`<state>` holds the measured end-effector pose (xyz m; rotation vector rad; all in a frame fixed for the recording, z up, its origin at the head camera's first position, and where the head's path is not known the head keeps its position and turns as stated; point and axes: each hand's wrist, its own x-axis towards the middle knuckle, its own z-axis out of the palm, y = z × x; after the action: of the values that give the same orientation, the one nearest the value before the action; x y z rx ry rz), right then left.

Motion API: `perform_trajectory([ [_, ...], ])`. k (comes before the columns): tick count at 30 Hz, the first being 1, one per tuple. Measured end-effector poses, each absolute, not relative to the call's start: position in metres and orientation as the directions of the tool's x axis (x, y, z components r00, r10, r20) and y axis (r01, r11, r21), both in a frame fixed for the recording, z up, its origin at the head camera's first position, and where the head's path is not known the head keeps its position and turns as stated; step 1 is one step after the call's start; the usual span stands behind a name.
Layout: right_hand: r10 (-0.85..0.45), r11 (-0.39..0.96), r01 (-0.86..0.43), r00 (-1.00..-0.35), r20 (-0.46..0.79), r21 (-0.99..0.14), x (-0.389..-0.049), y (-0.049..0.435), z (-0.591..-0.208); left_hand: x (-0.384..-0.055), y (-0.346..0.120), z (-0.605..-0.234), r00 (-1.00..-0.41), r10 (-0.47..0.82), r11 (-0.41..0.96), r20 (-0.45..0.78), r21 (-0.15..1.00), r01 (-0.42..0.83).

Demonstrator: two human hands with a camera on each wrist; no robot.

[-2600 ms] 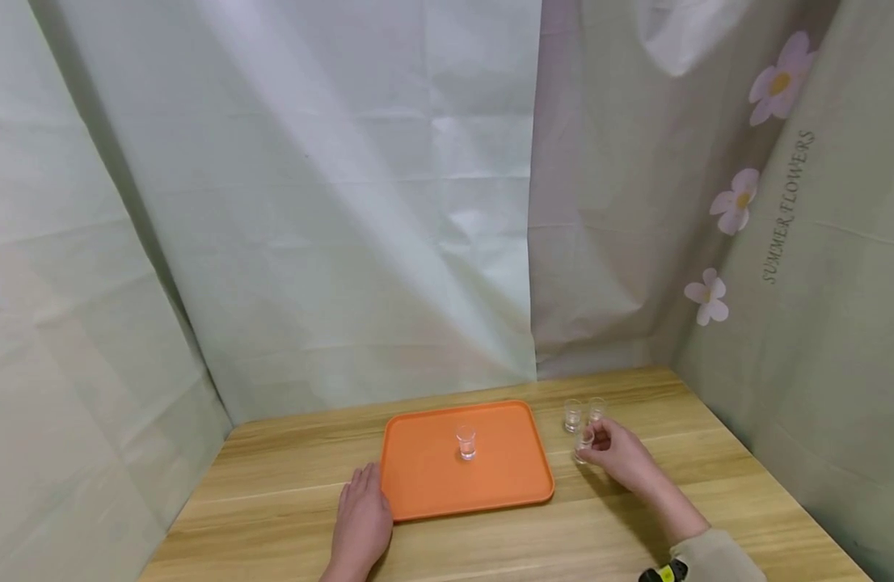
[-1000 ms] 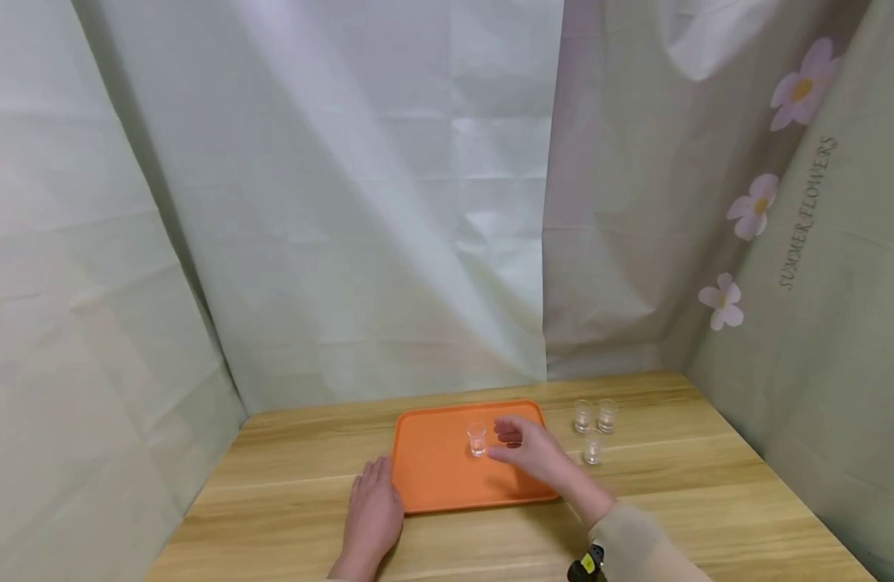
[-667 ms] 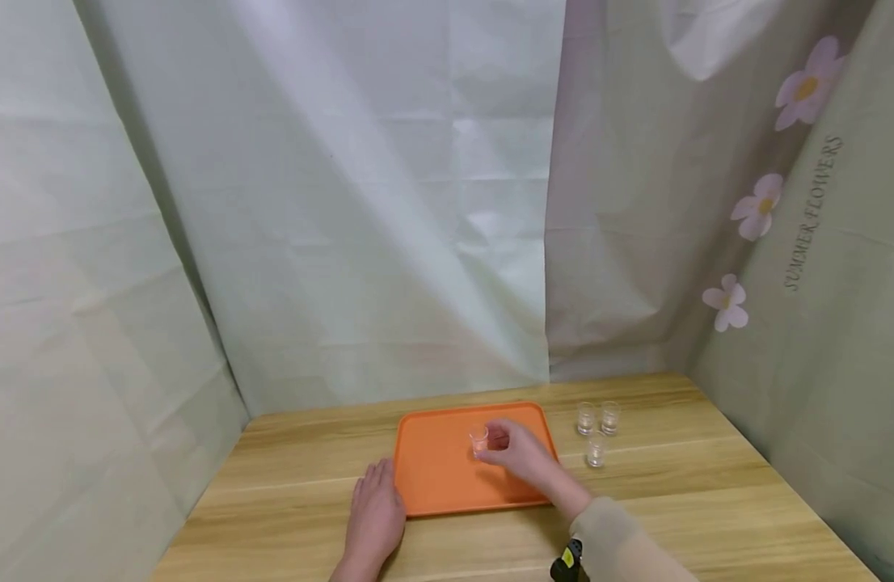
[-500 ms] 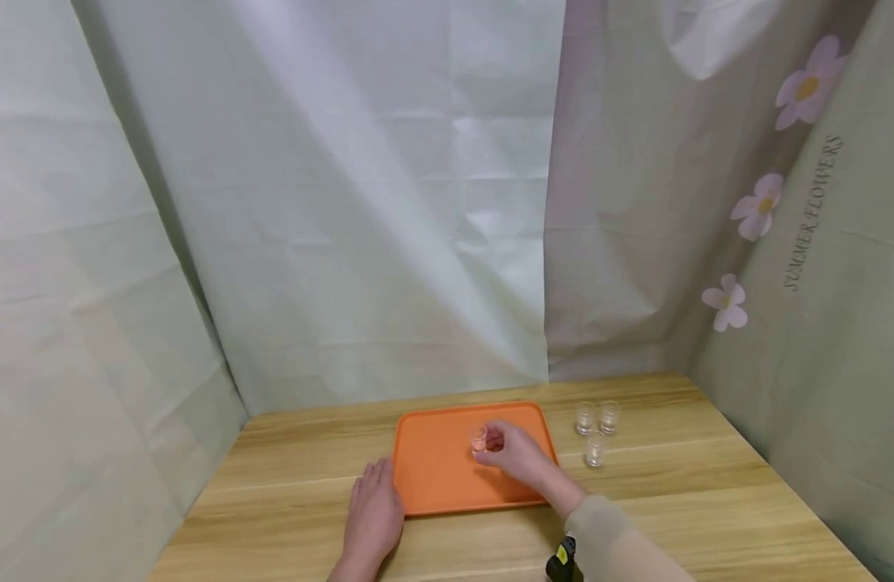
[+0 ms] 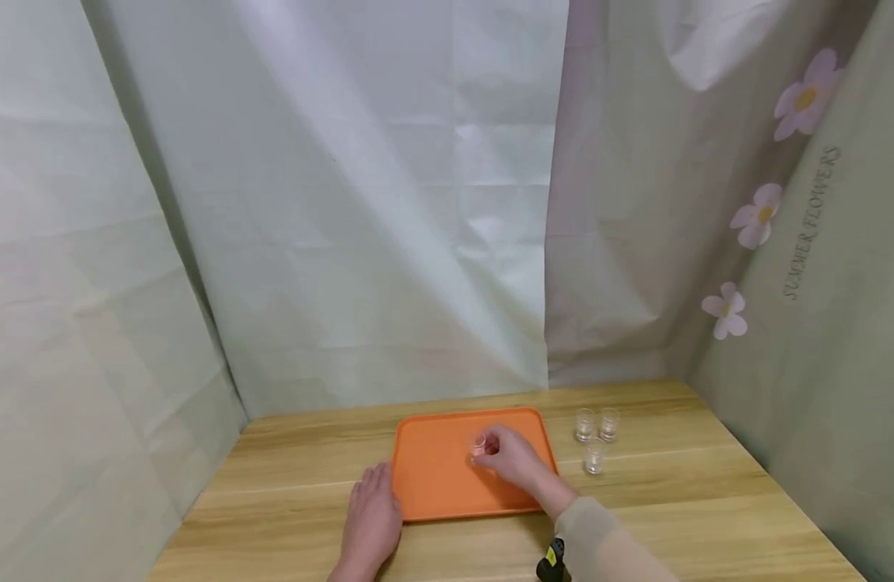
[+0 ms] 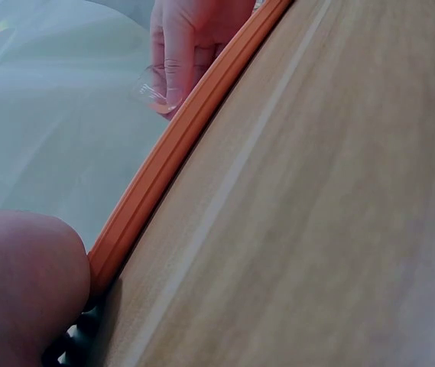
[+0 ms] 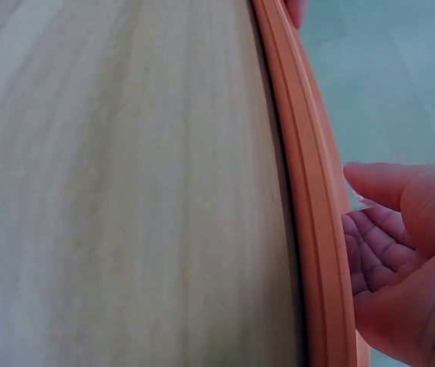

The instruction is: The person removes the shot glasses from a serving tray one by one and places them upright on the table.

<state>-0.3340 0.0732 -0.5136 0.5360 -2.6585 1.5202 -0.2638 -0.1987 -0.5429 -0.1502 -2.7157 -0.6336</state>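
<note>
Over the middle of an orange tray (image 5: 447, 493), my right hand (image 5: 511, 459) pinches a small clear shot glass (image 5: 479, 445) between thumb and fingers. The left wrist view shows this glass (image 6: 154, 90) at the fingertips, above the tray's raised rim (image 6: 171, 153). At the tray's left edge lies my left hand (image 5: 372, 513), fingers extended forward along the rim and the hand's side touching it. In the right wrist view, the right thumb (image 7: 378, 182) and curled fingers show, with most of the glass hidden.
To the right of the tray, three more clear shot glasses stand close together on the wooden table (image 5: 680, 501): two behind (image 5: 585, 425), (image 5: 609, 424) and one in front (image 5: 594, 457). Pale curtains (image 5: 389, 242) enclose the table at the back and sides.
My right hand has moved left from the three glasses on the table to the glass on the tray and closed its fingers on it. The left hand has stayed at the tray's edge.
</note>
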Motion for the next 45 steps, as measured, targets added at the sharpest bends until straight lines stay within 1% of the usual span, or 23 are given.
perform_trajectory([
  [5,-0.268,0.46,-0.308,-0.942,0.201,-0.833,-0.33,0.076,-0.516,-0.267,-0.202,-0.547,-0.93,0.024,0.891,0.366,0.413,0.186],
  [11,-0.272,0.445,-0.314,-0.94,0.207,-0.839,-0.32,0.084,-0.52,-0.264,-0.199,-0.547,-0.928,0.035,0.892,0.371,0.407,0.197],
  [16,-0.253,0.44,-0.322,-0.94,0.228,-0.839,-0.309,0.094,-0.513,-0.265,-0.197,-0.551,-0.918,0.043,0.886,0.395,0.41,0.218],
  [19,-0.237,0.437,-0.325,-0.941,0.24,-0.839,-0.302,0.101,-0.507,-0.265,-0.197,-0.55,-0.925,0.033,0.888,0.379,0.413,0.201],
  [23,-0.193,0.474,-0.311,-0.949,0.247,-0.824,-0.29,0.115,-0.5,-0.263,-0.198,-0.546,-0.945,0.023,0.887,0.325,0.429,0.169],
  [26,-0.18,0.497,-0.309,-0.951,0.253,-0.811,-0.28,0.128,-0.496,-0.262,-0.198,-0.545,-0.951,0.023,0.886,0.309,0.434,0.162],
  [32,-0.2,0.495,-0.32,-0.947,0.253,-0.808,-0.267,0.157,-0.488,-0.265,-0.201,-0.545,-0.946,0.018,0.889,0.324,0.428,0.164],
  [38,-0.153,0.538,-0.274,-0.962,0.227,-0.798,-0.26,0.182,-0.485,-0.266,-0.201,-0.546,-0.946,0.021,0.89,0.322,0.425,0.164],
  [45,-0.095,0.552,-0.232,-0.972,0.216,-0.801,-0.254,0.203,-0.483,-0.267,-0.202,-0.547,-0.944,0.024,0.891,0.33,0.421,0.17],
])
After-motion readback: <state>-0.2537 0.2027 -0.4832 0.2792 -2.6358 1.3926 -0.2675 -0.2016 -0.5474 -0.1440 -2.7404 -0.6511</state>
